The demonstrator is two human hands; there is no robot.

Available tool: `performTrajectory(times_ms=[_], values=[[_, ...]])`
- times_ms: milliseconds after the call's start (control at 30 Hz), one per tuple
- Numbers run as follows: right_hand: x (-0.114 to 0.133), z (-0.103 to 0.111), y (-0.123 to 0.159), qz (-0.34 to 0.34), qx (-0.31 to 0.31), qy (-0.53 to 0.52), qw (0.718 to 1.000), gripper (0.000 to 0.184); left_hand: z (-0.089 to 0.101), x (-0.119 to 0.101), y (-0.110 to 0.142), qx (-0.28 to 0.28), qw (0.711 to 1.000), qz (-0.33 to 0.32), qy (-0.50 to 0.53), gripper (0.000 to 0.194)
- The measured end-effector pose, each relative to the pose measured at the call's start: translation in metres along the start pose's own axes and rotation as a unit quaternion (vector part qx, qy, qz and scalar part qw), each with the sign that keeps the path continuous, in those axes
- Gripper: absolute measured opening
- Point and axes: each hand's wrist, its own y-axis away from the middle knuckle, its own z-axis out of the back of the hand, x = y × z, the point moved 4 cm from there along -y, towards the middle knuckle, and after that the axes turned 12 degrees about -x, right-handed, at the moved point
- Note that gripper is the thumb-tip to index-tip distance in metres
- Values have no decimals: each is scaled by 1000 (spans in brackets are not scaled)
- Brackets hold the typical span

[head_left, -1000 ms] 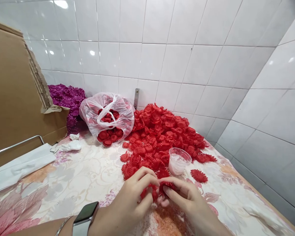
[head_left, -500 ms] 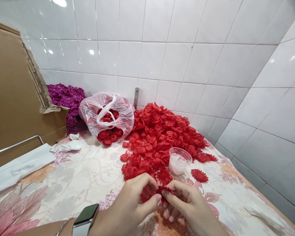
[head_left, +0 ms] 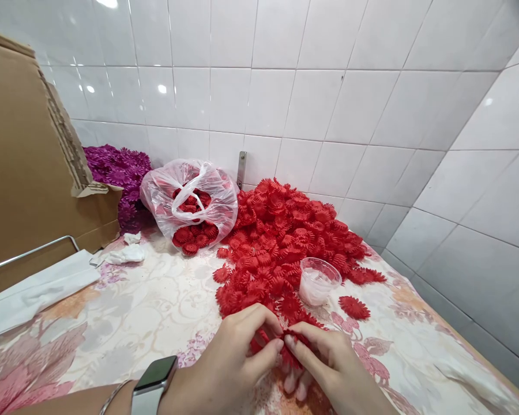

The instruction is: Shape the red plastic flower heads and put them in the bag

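Low in the middle of the head view, my left hand [head_left: 242, 346] and my right hand [head_left: 328, 360] meet over a red fabric flower petal piece [head_left: 292, 354] with a fringed edge. Thumb and fingers of my right hand pinch it. My left fingertips close on its left side, and more red fabric shows inside their curl. A clear plastic cup [head_left: 318, 288] with whitish stuff in it stands just beyond my right hand. Behind both hands spreads a big heap of red fringed flower pieces [head_left: 281, 230]. One loose red piece [head_left: 354, 307] lies right of the cup.
A tied clear plastic bag [head_left: 164, 190] of red pieces sits left of the heap. Farther left are a purple flower pile [head_left: 121, 173], a cardboard box [head_left: 34, 150] and white paper [head_left: 38, 294]. Tiled wall [head_left: 320, 104] bounds the back and right of the flowered tablecloth [head_left: 155, 300].
The red piece has been turned between my fingers, its fringe now hanging downward. My left thumb has moved up against it. The cup, bag and heap stay where they were.
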Motion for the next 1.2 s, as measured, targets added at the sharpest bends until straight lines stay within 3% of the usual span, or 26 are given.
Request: performTrajectory(times_ms=[167,367,500,667,733,833,967,1067,1200], values=[[2,4,1,-32,-42,17,998,42,4,-7,1,2,1000,11,-19,11],[9,7,3,-13,-68,26,997,41,2,-5,0,17,999,23,25,8],[15,13,0,50,-106,77,990,40,-1,-5,-1,32,996,24,78,6],[16,15,0,94,-120,185,971,44,-9,8,-3,71,971,110,200,15],[18,13,2,149,-112,227,956,43,-12,13,-3,84,960,134,232,17],[23,9,10,308,-120,299,895,36,-14,16,-4,89,958,147,229,15],[24,6,21,491,-166,378,767,26,-16,23,-4,81,955,181,221,14],[23,4,26,546,-187,418,702,31,-16,29,-4,58,952,202,224,15],[25,1,29,567,-186,453,663,33,-16,29,-5,55,950,191,239,13]])
